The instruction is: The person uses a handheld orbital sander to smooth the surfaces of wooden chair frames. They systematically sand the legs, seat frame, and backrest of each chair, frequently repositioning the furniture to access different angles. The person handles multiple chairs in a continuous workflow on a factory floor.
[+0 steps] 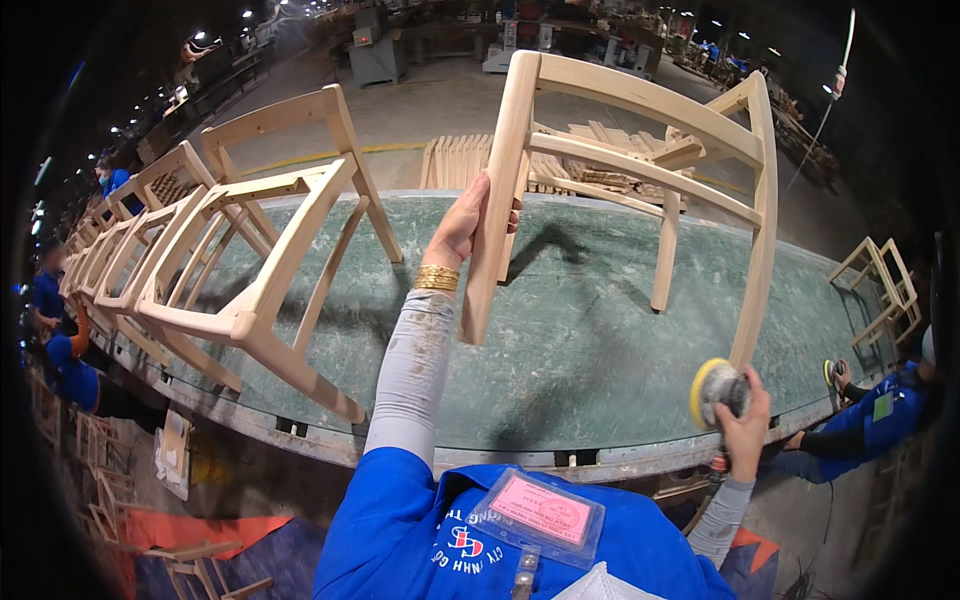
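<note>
A bare wooden chair frame [645, 85] without a seat stands tilted on the green bench [400, 330] in front of me. My left hand [467, 222] is wrapped round its left back post, fingers closed behind the wood. In my right hand [745, 420] is a round orbital sander [728, 390] with a yellow-edged pad and a dark hose below it. The sander's pad is turned to the left, close to the lower end of the chair's right post; I cannot tell if they touch.
A row of similar chair frames [250, 290] fills the bench's left side. Loose wooden parts [455, 160] lie stacked beyond the far edge. At the right, a co-worker in blue [870, 420] holds another sander near a chair frame [880, 285]. More workers [75, 370] stand at the left.
</note>
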Demonstrator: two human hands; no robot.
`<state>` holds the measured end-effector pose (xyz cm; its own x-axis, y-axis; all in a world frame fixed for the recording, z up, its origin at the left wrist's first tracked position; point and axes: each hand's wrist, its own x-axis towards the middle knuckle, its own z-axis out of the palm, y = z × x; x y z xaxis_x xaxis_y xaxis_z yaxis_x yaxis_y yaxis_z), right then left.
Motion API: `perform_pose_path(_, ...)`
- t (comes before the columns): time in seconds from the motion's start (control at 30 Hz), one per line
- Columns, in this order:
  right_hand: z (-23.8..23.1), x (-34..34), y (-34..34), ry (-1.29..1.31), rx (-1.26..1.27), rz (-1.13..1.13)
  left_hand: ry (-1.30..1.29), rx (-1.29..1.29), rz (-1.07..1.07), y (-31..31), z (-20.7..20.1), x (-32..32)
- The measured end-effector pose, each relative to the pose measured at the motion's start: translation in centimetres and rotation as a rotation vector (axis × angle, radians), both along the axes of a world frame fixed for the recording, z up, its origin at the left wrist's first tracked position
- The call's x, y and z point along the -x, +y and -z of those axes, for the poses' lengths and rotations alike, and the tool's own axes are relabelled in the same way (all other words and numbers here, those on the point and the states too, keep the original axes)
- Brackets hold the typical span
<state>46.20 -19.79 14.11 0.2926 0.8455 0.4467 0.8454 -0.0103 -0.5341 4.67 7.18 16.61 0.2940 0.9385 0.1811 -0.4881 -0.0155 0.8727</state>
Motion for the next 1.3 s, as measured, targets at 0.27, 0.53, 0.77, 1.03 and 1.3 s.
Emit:
perform_pose_path(0.27, -9.0, 15.0, 7.8, -0.081, -0.343, -0.273, 0.002, 0.055, 0.091, -3.1, 3.6, 1.2)
perform_pose_path(0.53, -17.7, 27.6, 24.3, -0.555, -0.517, -0.468, -0.081, 0.062, 0.156, -5.3, 6.3, 1.2)
perform_pose_path(0.77, -23.3, 30.8, 26.8, -0.489, -0.502, -0.383, -0.122, 0.043, 0.145, -5.5, 7.4, 2.0)
perform_pose_path(1.03, -15.4, 26.1, 21.1, -0.464, -0.532, -0.519, -0.331, 0.085, 0.264, -4.0, 8.3, 1.3)
perform_pose_path(1.3, 4.8, 20.0, 7.5, 0.063, 0.0, -0.288, -0.442, 0.12, 0.277, -4.4, 7.8, 1.4)
